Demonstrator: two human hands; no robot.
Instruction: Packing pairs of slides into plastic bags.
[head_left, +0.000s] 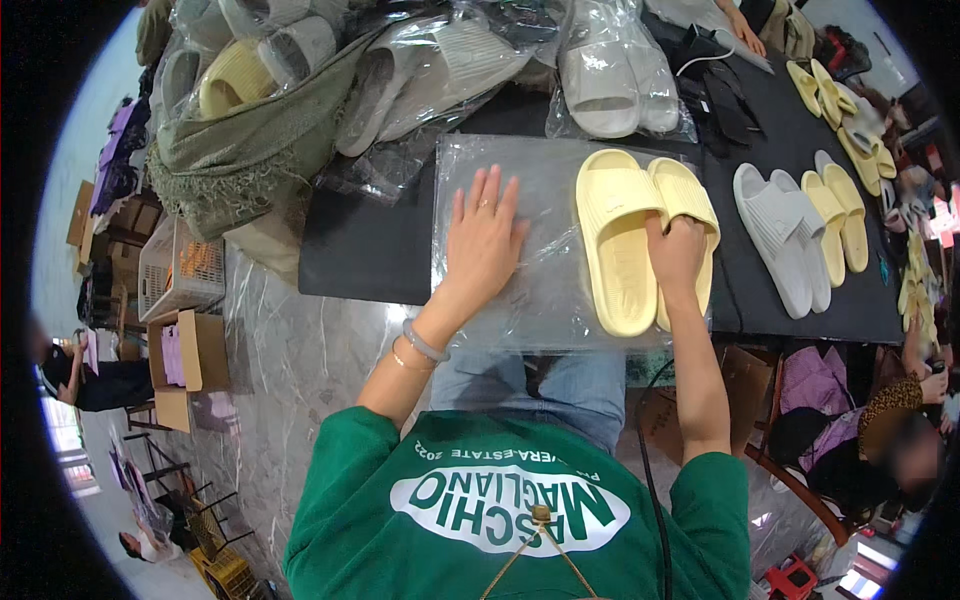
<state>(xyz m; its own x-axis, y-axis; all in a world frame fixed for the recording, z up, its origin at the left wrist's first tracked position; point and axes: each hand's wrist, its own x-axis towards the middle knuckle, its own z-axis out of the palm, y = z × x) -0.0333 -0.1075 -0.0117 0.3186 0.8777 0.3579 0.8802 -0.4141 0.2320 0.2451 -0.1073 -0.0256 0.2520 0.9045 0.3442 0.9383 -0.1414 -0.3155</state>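
Note:
Spread flat, my left hand (482, 240) presses on a stack of clear plastic bags (545, 300) lying at the front edge of the black table. A pair of pale yellow slide slippers (618, 205) rests over the right part of the bags, toes pointing away from me. My right hand (678, 255) grips this pair where the two slippers meet, its fingertips tucked in under the straps and partly hidden. Just to the right lie a pair of grey slides (785, 235) and another yellow pair (835, 215).
Bagged grey slides (610, 80) sit at the table's back, beside a heap of bagged slippers in an olive cloth (260, 130). More yellow slides (820, 90) line the far right, near other people. A black cable (650, 440) hangs before me. Boxes (190, 360) stand left.

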